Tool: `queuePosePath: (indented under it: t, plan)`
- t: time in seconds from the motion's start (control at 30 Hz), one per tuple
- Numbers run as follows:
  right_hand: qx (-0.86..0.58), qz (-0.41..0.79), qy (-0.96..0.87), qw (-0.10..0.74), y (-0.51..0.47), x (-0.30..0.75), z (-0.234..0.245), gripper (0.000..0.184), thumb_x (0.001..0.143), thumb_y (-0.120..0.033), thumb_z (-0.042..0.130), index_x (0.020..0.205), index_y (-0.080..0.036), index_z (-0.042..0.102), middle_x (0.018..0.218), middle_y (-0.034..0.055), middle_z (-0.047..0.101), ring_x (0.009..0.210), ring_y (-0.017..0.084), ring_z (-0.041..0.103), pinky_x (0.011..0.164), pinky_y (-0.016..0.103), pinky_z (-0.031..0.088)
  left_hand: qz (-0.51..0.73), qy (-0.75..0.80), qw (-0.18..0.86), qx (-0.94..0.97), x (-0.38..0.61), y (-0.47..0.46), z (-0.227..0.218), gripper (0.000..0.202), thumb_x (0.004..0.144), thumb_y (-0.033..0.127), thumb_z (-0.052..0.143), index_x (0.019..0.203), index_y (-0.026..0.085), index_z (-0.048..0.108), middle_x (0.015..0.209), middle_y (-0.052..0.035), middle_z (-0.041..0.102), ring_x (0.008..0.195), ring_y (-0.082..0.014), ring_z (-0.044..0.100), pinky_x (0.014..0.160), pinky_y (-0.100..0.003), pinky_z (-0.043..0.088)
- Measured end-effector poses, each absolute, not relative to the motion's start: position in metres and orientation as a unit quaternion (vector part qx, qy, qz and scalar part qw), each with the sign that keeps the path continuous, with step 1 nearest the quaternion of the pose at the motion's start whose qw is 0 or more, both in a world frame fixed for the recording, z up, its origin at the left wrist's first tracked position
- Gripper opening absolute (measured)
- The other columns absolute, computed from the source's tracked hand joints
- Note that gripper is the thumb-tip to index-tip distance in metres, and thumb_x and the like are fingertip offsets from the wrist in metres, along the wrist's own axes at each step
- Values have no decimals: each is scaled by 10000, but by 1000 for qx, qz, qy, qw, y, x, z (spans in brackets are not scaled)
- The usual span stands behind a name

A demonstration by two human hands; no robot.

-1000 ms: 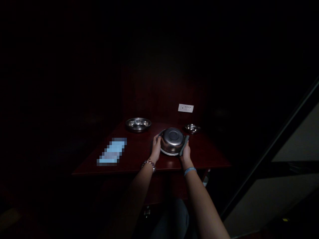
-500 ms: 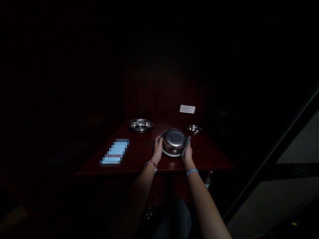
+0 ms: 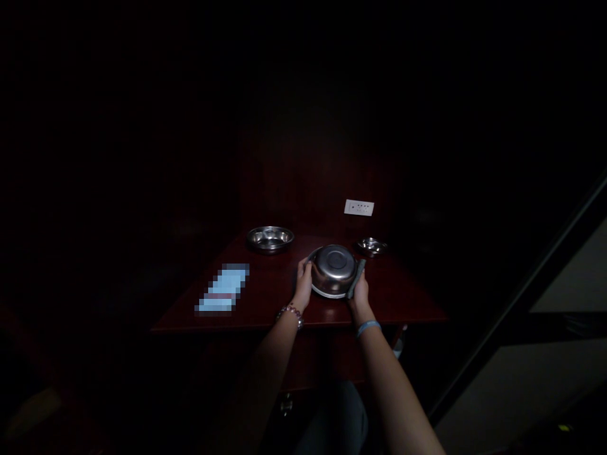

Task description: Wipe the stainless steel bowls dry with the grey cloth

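A shiny steel bowl (image 3: pixel 335 270) is between my two hands above the front part of the dark red table, its round base turned up towards me. My left hand (image 3: pixel 304 283), with a beaded bracelet at the wrist, grips the bowl's left side. On the other side, my right hand (image 3: pixel 361 292) is closed round a folded grey-green cloth (image 3: pixel 356 279), which lies against the bowl's right edge. Fingers under and behind the bowl are hidden. A blue band circles my right wrist.
A wide steel dish (image 3: pixel 270 240) stands at the back left of the table (image 3: pixel 265 303), a smaller steel bowl (image 3: pixel 372 246) at the back right. A blurred-out light-blue rectangle (image 3: pixel 222 289) lies at left. The back wall carries a white socket plate (image 3: pixel 359 208).
The whole view has shifted slightly, so everything sits a little further right. Both hands keep their hold on the bowl and cloth, with hardly any change in pose.
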State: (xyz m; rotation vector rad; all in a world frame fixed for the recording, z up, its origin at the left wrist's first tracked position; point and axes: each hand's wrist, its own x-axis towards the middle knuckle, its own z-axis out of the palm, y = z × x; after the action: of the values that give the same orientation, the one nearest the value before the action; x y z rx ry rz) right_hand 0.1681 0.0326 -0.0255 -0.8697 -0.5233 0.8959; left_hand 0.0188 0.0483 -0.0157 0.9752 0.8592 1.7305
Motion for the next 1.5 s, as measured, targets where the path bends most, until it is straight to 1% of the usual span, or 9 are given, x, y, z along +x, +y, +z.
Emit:
queuePosePath:
  t: [0.17,0.4,0.6,0.77,0.9,1.13,1.33,1.5]
  plan:
    - [-395,415,-245,783,32,168,-25,470,944,-547,497,1120,-172,720,1077,53,790,1043,196,732,964,326,556,711,353,457,400,18,47,-15,199,938,286,551,1105,202,620,1232,-81,669,1214,-223,595,1136,-396,386]
    - [-416,409,-242,775,29,167,-22,466,959,-530,464,1103,-175,730,1066,51,790,1048,197,730,970,321,550,705,350,466,403,18,46,-14,233,930,373,587,1095,210,617,1182,-79,682,1195,-241,601,1114,-410,406]
    - [-407,408,-250,778,28,167,-21,466,946,-537,488,1103,-167,724,1082,58,787,1048,195,728,966,319,548,711,348,461,402,19,49,-18,235,930,342,571,1118,210,618,1233,-79,671,1203,-228,594,1131,-413,391]
    - [-400,418,-243,779,28,166,-22,471,945,-535,486,1134,-170,715,1094,57,783,1035,187,728,957,313,549,713,351,454,402,18,50,-19,258,915,380,593,1105,208,628,1222,-86,674,1220,-237,595,1134,-420,391]
    - [-404,407,-254,779,28,166,-22,468,951,-526,473,1147,-175,714,1089,55,783,1054,187,723,966,314,548,713,353,458,397,18,48,-16,255,921,366,582,1114,207,630,1222,-82,676,1217,-235,599,1129,-417,402]
    - [-388,419,-234,787,33,167,-26,471,927,-538,518,1127,-159,714,1104,67,781,1037,208,733,982,338,550,708,354,459,404,18,45,-14,230,933,329,558,1113,205,628,1217,-81,678,1193,-231,607,1123,-408,406]
    - [-397,408,-242,786,34,168,-27,459,937,-537,502,1097,-167,721,1116,65,780,1057,208,730,981,333,553,709,351,458,405,18,47,-16,276,923,396,587,1119,206,623,1223,-91,668,1225,-243,592,1133,-423,392]
    - [-393,424,-225,784,35,168,-26,455,929,-542,529,1097,-166,721,1116,61,781,1031,206,734,973,330,555,705,359,464,399,18,44,-12,244,930,363,574,1109,205,625,1209,-87,678,1207,-244,599,1121,-411,403]
